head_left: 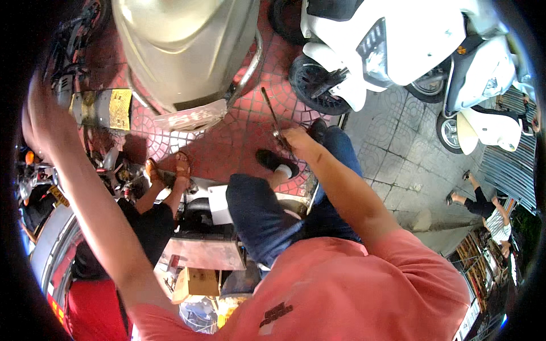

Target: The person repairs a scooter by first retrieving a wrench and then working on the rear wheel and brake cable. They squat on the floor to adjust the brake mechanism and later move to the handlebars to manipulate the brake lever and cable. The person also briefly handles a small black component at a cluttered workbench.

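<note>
My left hand (pixel 46 121) is raised at the far left edge, smeared and partly in shadow; whether its fingers hold anything cannot be made out. My right hand (pixel 292 140) is closed on a long thin dark metal tool (pixel 267 100), with a shiny part beside my fingers. The tool points up and left over the red tiled paving (pixel 253 136). Beyond it stands a champagne-coloured scooter front (pixel 185 45) with a plate at its bottom.
White scooters (pixel 418 34) stand at the right. A seated person's legs (pixel 159 193) are beside me at the left, near parked bikes (pixel 79 34). A cardboard box (pixel 196 284) lies behind my knee. Another person (pixel 492 216) is at the far right.
</note>
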A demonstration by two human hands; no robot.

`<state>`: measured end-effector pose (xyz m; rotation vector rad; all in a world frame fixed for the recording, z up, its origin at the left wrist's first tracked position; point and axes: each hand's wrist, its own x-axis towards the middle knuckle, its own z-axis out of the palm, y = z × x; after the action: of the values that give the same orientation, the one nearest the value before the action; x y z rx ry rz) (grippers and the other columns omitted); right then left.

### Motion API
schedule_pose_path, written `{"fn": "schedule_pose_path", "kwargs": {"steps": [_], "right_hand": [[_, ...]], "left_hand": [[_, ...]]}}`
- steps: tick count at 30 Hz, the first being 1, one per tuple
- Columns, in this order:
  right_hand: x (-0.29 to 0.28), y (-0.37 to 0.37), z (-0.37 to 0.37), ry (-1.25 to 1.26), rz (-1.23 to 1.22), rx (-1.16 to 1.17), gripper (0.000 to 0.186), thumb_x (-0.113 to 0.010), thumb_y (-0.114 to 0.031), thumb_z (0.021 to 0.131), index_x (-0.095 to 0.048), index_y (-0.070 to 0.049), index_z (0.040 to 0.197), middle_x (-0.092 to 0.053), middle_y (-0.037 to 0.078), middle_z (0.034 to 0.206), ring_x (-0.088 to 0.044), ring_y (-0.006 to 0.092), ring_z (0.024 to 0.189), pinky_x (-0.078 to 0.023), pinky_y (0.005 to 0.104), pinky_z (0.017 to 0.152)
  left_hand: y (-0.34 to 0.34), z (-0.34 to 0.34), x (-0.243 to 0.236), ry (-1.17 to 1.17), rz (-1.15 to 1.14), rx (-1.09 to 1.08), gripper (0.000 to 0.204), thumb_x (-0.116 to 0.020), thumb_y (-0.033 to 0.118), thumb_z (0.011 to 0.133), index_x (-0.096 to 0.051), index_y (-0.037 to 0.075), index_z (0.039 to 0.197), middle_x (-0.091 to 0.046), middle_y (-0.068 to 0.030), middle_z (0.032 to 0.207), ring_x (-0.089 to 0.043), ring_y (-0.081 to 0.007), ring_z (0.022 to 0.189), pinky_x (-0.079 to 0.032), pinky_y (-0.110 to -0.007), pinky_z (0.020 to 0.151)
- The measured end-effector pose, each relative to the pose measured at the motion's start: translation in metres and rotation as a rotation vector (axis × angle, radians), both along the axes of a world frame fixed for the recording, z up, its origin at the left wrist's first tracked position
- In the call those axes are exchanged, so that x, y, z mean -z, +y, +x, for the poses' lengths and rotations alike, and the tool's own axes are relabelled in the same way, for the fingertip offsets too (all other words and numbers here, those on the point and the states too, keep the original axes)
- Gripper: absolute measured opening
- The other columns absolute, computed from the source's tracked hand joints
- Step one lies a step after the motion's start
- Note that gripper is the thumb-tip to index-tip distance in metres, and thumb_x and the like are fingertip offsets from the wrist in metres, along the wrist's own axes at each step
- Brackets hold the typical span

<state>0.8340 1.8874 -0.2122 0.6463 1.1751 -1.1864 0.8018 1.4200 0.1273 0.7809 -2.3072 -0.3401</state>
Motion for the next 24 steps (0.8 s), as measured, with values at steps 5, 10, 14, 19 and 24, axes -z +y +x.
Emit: {"fn": "schedule_pose_path", "kwargs": {"steps": [5, 10, 14, 19, 24], "right_hand": [[0.204, -0.031, 0.057, 0.697, 0.125, -0.465, 0.033, -0.064, -0.03, 0.09, -0.066, 0.003, 0.091, -0.069, 0.022, 0.094, -0.065, 0.0362, 0.095, -0.05, 0.0469, 0.08], [0.306, -0.063, 0.087, 0.512, 0.152, -0.224, 0.054, -0.06, -0.045, 0.091, -0.066, 0.007, 0.102, -0.064, 0.032, 0.108, -0.06, 0.0471, 0.105, -0.047, 0.0509, 0.089], [0.344, -0.066, 0.089, 0.509, 0.047, -0.228, 0.063, -0.048, -0.055, 0.096, -0.068, 0.002, 0.111, -0.063, 0.033, 0.112, -0.06, 0.0477, 0.108, -0.045, 0.0509, 0.094], [0.343, -0.029, 0.078, 0.69, -0.003, -0.46, 0.058, -0.042, -0.054, 0.099, -0.069, -0.004, 0.104, -0.067, 0.028, 0.105, -0.061, 0.0474, 0.103, -0.046, 0.0544, 0.092], [0.351, -0.003, 0.088, 0.872, -0.055, -0.512, 0.056, -0.043, -0.052, 0.099, -0.069, -0.004, 0.09, -0.068, 0.025, 0.089, -0.064, 0.0469, 0.089, -0.049, 0.0548, 0.082]], "left_hand": [[0.168, 0.145, 0.16, -0.455, 0.758, 0.243, 0.019, -0.061, 0.018, 0.092, -0.068, 0.001, 0.098, -0.067, -0.0067, 0.092, -0.063, -0.0177, 0.082, -0.05, -0.035, 0.073], [0.234, 0.164, 0.387, -1.049, 0.705, 0.735, 0.016, -0.062, 0.012, 0.092, -0.068, 0.001, 0.102, -0.068, -0.017, 0.093, -0.065, -0.0305, 0.077, -0.053, -0.035, 0.07], [0.225, 0.147, 0.583, -0.906, 0.704, 0.566, 0.026, -0.056, 0.022, 0.096, -0.062, 0.005, 0.115, -0.068, -0.0211, 0.098, -0.068, -0.0346, 0.08, -0.056, -0.037, 0.069], [0.257, 0.089, 0.652, -0.691, 1.571, -0.257, 0.036, -0.047, 0.034, 0.102, -0.062, 0.002, 0.113, -0.071, -0.0126, 0.098, -0.07, -0.0222, 0.073, -0.057, -0.037, 0.065], [0.265, 0.099, 0.667, -0.756, 1.49, -0.301, 0.034, -0.042, 0.031, 0.104, -0.059, 0.003, 0.114, -0.072, -0.0099, 0.093, -0.071, -0.0238, 0.073, -0.058, -0.036, 0.063]]}}
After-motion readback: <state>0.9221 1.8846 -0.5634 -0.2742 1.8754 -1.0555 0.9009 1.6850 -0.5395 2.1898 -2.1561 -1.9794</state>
